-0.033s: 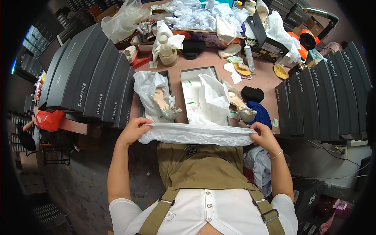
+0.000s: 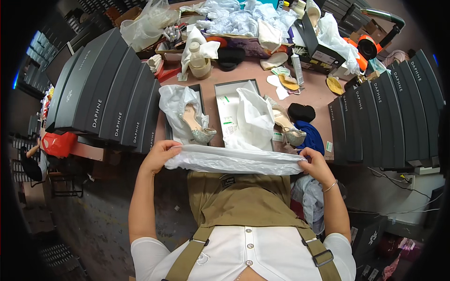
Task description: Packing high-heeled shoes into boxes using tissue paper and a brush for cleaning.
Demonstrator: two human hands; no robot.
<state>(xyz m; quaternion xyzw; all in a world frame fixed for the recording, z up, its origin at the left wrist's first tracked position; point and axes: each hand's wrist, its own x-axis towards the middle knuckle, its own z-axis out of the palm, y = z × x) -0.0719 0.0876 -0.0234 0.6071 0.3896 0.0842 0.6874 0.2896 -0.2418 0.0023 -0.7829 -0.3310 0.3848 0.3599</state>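
A sheet of thin white wrapping tissue (image 2: 234, 161) is held stretched between both hands at the near edge of the table (image 2: 253, 70), just above the lap. The left hand (image 2: 158, 153) is closed on the sheet's left end, fingers curled over it; the right hand (image 2: 316, 165) is pinched shut on the right end. The sheet is seen as a long, crumpled, translucent band, gathered rather than spread flat.

Judged from the layout, the wrapping is only part done: one glittery high-heeled shoe (image 2: 199, 127) is already lying in white tissue in the open box on the left (image 2: 165, 131), while a second glittery shoe (image 2: 287, 126) is lying bare on the table beside the other open box (image 2: 229, 100), which is lined with loose paper. No shoe is yet touched by the held sheet. Stacks of closed dark shoe boxes (image 2: 105, 96) are ranged on both sides
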